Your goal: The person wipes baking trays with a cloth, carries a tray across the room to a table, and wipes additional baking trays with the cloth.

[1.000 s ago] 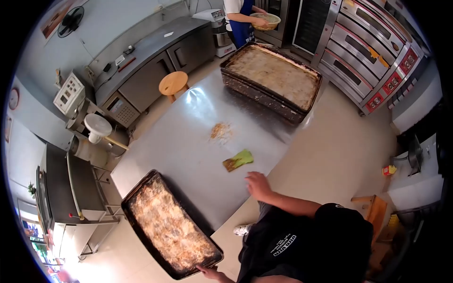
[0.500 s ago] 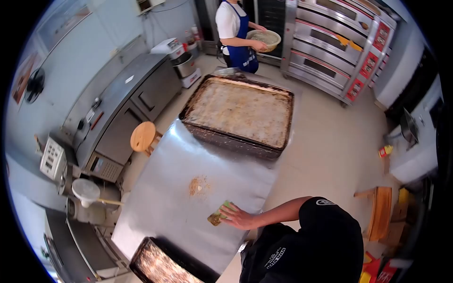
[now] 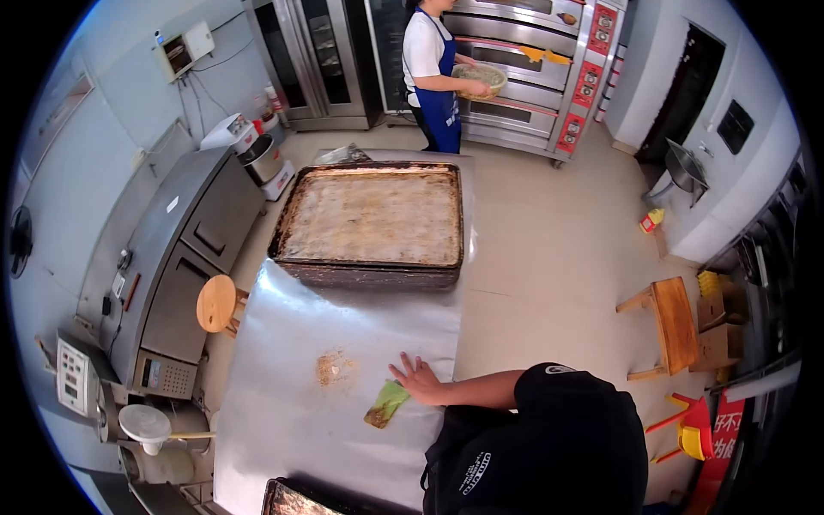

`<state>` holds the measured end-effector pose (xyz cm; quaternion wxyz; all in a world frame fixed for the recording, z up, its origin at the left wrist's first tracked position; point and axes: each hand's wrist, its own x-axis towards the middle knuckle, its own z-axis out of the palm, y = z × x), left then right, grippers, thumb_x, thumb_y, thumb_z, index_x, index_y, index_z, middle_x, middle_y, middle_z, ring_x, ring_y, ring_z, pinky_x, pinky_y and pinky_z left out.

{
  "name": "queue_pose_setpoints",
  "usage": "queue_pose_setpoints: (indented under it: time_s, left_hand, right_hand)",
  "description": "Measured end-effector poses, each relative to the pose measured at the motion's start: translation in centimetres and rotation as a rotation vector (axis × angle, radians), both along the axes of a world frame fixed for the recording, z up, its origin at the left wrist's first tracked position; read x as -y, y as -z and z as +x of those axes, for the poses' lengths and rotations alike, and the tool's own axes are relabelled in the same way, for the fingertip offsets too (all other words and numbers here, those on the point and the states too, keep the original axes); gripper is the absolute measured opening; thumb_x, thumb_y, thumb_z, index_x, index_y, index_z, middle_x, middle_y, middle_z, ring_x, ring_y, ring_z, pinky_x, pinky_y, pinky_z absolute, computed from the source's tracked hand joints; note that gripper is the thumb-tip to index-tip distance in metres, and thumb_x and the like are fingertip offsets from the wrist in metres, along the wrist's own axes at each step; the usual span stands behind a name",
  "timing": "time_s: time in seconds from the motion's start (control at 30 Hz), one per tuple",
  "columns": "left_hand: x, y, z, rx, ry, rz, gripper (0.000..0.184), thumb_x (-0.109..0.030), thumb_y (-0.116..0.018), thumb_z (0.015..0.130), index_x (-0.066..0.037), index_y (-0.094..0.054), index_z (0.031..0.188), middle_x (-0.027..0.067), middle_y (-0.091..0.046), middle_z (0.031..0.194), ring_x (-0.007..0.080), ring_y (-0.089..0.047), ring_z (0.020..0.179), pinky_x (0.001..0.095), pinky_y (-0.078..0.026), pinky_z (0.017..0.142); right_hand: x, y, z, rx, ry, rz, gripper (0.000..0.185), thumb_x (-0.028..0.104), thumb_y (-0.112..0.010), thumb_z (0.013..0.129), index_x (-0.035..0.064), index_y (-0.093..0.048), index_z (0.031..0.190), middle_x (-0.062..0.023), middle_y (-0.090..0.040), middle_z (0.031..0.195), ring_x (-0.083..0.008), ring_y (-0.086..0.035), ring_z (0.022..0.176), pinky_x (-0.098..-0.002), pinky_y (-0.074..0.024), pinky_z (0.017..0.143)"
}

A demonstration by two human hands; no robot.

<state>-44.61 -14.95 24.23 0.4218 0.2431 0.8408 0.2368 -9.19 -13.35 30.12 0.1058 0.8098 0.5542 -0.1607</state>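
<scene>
Crumbs (image 3: pixel 334 369) lie scattered on the metal surface (image 3: pixel 275 416), and just beside them, nearer our body, we have a stained green piece (image 3: pixel 386 403), perhaps a rag, lying with its upper end at our right hand (image 3: pixel 421 383). Judging by this, the step in hand is the handling of that green piece; whether we have hold of it we cannot tell, though contact at its upper corner looks likely. To take it up, the next move would call for thumb and fingers to close around that end, or for the palm to settle over it and press. Our fingers are splayed, none visibly pinching anything, and they point away from us toward the stacked trays (image 3: pixel 378 275) at the far end. The palm seems to face down, low over the surface, with the wrist nearly straight. Our forearm (image 3: pixel 485 391) reaches across almost level from the black sleeve (image 3: pixel 562 390) at the right. Another tray (image 3: pixel 293 501) shows partly at the bottom of the view, and our left hand is out of sight.
</scene>
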Motion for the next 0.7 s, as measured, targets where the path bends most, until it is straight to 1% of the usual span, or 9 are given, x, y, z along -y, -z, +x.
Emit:
queue_pose_setpoints:
  time_s: [0.07, 0.17, 0.27, 0.37, 0.47, 0.57, 0.7]
  left_hand:
    - [-0.3, 0.4, 0.0, 0.002, 0.021, -0.002, 0.076, -0.063, -0.063, 0.095, 0.008, -0.064, 0.124, 0.0213, -0.070, 0.108, 0.0304, -0.071, 0.087, 0.0384, -0.062, 0.073]
    - [-0.7, 0.9, 0.2, 0.002, 0.050, -0.006, 0.077, -0.063, -0.063, 0.095, 0.008, -0.064, 0.124, 0.0215, -0.070, 0.109, 0.0306, -0.071, 0.088, 0.0387, -0.062, 0.074]
    - [-1.0, 1.1, 0.3, 0.002, 0.067, -0.006, 0.077, -0.063, -0.063, 0.095, 0.008, -0.064, 0.124, 0.0216, -0.069, 0.109, 0.0309, -0.071, 0.089, 0.0390, -0.062, 0.074]
    - [-1.2, 1.4, 0.3, -0.001, 0.091, -0.006, 0.078, -0.064, -0.062, 0.095, 0.008, -0.064, 0.124, 0.0217, -0.069, 0.110, 0.0311, -0.071, 0.090, 0.0392, -0.062, 0.075]
    - [-1.6, 1.7, 0.6, -0.006, 0.123, -0.004, 0.078, -0.064, -0.062, 0.095, 0.008, -0.064, 0.125, 0.0219, -0.069, 0.111, 0.0313, -0.070, 0.091, 0.0395, -0.062, 0.076]
    - [-2.0, 1.8, 1.0, -0.010, 0.145, -0.005, 0.078, -0.064, -0.062, 0.095, 0.008, -0.064, 0.125, 0.0220, -0.069, 0.112, 0.0316, -0.070, 0.092, 0.0397, -0.062, 0.076]
    - [-2.1, 2.1, 1.2, -0.021, 0.180, -0.012, 0.079, -0.065, -0.062, 0.094, 0.008, -0.064, 0.125, 0.0222, -0.069, 0.113, 0.0319, -0.070, 0.094, 0.0401, -0.062, 0.077]
  right_hand:
    - [-0.7, 0.4, 0.1, 0.020, -0.017, -0.042, 0.076, 0.015, -0.058, 0.093, 0.0143, -0.027, 0.162, -0.0339, -0.025, 0.161, -0.0589, -0.053, 0.121, -0.0547, -0.0497, 0.097]
    - [-0.8, 2.6, -0.2, 0.063, 0.002, -0.051, 0.073, 0.016, -0.054, 0.096, 0.0178, -0.026, 0.163, -0.0308, -0.023, 0.164, -0.0587, -0.057, 0.116, -0.0567, -0.0481, 0.100]
    - [-0.9, 3.2, -0.4, 0.048, 0.044, -0.063, 0.069, 0.016, -0.050, 0.098, 0.0196, -0.026, 0.163, -0.0288, -0.021, 0.166, -0.0580, -0.057, 0.117, -0.0590, -0.0447, 0.104]
    - [-0.7, 2.7, -0.6, 0.082, 0.038, -0.073, 0.068, 0.013, -0.048, 0.098, 0.0189, -0.027, 0.163, -0.0297, -0.022, 0.165, -0.0498, -0.063, 0.112, -0.0602, -0.0396, 0.108]
    - [-0.6, 3.9, -0.5, 0.059, 0.054, -0.052, 0.067, 0.012, -0.048, 0.097, 0.0181, -0.030, 0.162, -0.0301, -0.023, 0.165, -0.0404, -0.069, 0.102, -0.0617, -0.0365, 0.110]
    - [-0.4, 5.4, -0.7, 0.144, 0.029, -0.010, 0.068, 0.011, -0.048, 0.096, 0.0172, -0.031, 0.161, -0.0309, -0.023, 0.165, -0.0350, -0.071, 0.093, -0.0632, -0.0362, 0.109]
    - [-0.1, 5.2, -0.8, 0.117, 0.052, 0.006, 0.068, 0.011, -0.050, 0.095, 0.0166, -0.033, 0.161, -0.0323, -0.025, 0.163, -0.0377, -0.070, 0.094, -0.0640, -0.0377, 0.107]
